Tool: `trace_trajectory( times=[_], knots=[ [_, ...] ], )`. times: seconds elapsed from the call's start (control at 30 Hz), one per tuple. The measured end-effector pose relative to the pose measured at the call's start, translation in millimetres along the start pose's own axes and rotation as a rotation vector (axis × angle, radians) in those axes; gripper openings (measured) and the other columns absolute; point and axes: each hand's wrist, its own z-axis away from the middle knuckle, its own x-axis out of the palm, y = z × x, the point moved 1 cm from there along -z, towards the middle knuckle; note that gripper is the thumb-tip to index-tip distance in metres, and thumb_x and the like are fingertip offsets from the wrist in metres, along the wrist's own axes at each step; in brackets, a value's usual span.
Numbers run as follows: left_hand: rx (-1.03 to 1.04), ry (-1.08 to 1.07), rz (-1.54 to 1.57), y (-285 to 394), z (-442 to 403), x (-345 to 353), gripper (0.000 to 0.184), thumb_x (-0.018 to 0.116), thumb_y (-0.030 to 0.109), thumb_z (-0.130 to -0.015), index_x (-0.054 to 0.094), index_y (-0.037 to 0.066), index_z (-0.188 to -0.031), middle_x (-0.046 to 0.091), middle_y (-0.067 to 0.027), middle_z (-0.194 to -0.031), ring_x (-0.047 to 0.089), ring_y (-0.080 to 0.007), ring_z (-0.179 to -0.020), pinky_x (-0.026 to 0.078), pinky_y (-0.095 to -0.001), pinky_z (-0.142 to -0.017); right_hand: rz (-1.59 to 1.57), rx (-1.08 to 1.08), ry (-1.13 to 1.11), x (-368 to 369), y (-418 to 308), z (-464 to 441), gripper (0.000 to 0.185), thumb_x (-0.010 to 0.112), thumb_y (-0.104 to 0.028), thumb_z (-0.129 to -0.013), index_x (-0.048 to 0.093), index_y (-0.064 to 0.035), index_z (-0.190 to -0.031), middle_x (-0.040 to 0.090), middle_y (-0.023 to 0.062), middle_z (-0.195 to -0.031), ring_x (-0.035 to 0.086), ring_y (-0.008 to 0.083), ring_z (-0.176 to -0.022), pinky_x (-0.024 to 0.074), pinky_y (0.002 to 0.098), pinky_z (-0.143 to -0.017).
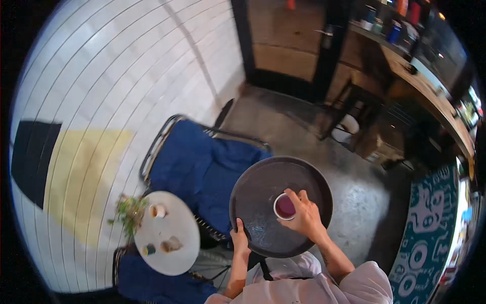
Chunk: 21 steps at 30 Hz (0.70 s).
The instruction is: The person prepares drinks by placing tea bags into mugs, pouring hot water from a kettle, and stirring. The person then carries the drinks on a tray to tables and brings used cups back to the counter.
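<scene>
One white-rimmed cup [285,206] is positioned over the middle of the round tray [258,188]; its interior shows dark purple, and from where I stand I cannot tell liquid from lining. Right grip [304,217]: fingers closed on the cup. Left grip [241,239]: thumb over the rim, holding the tray. White surface [178,221], count: three small items, comprising one white cup showing brown [157,211], one brownish vessel [172,244], contents unclear, and one blue-green item [149,249]. Teal panel [428,218]: white drawn figures.
</scene>
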Motion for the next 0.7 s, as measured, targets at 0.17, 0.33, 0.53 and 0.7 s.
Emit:
trace_trajectory(
  times=[0.17, 0.33, 0.53, 0.7],
  knots=[
    [0.082, -0.252, -0.120, -61, -1, 95, 0.065, 0.060, 0.047, -0.093, 0.053, -0.012, -0.120, 0.059, -0.0197, -0.118, 0.059, -0.0288, -0.105, 0.050, -0.0434, -0.085, 0.084, 0.253, 0.092, -52, 75, 43, 0.085, 0.086, -0.026, -0.059, 0.047, -0.0103, -0.132, 0.054, 0.0188, -0.106, 0.066, 0.0396, -0.087, 0.0551, 0.0461, -0.072],
    [-0.009, -0.361, -0.388, -64, 39, 166, 0.089, 0.062, 0.056, -0.088, 0.028, -0.010, -0.138, 0.042, -0.0256, -0.137, 0.048, -0.0368, -0.121, 0.046, -0.0512, -0.095, 0.059, 0.451, 0.275, -93, 118, 78, 0.090, 0.088, -0.033, -0.060, 0.043, -0.0054, -0.133, 0.053, 0.0199, -0.108, 0.064, 0.0395, -0.092, 0.0544, 0.0462, -0.074],
    [0.061, -0.638, -0.240, -74, -3, 247, 0.070, 0.064, 0.045, -0.092, 0.039, -0.010, -0.127, 0.053, -0.0224, -0.123, 0.058, -0.0275, -0.107, 0.053, -0.0401, -0.088, -0.101, 0.607, 0.456, -116, 156, 69, 0.074, 0.086, -0.032, -0.069, 0.047, -0.0024, -0.124, 0.055, 0.0198, -0.113, 0.059, 0.0390, -0.106, 0.0492, 0.0469, -0.088],
    [0.135, -0.636, -0.342, -71, -43, 313, 0.070, 0.061, 0.049, -0.092, 0.040, -0.008, -0.128, 0.050, -0.0213, -0.130, 0.050, -0.0271, -0.120, 0.041, -0.0387, -0.102, -0.216, 0.673, 0.570, -108, 215, 44, 0.050, 0.077, -0.033, -0.082, 0.055, -0.0004, -0.112, 0.056, 0.0133, -0.091, 0.056, 0.0201, -0.071, 0.0464, 0.0341, -0.063]
  ],
)
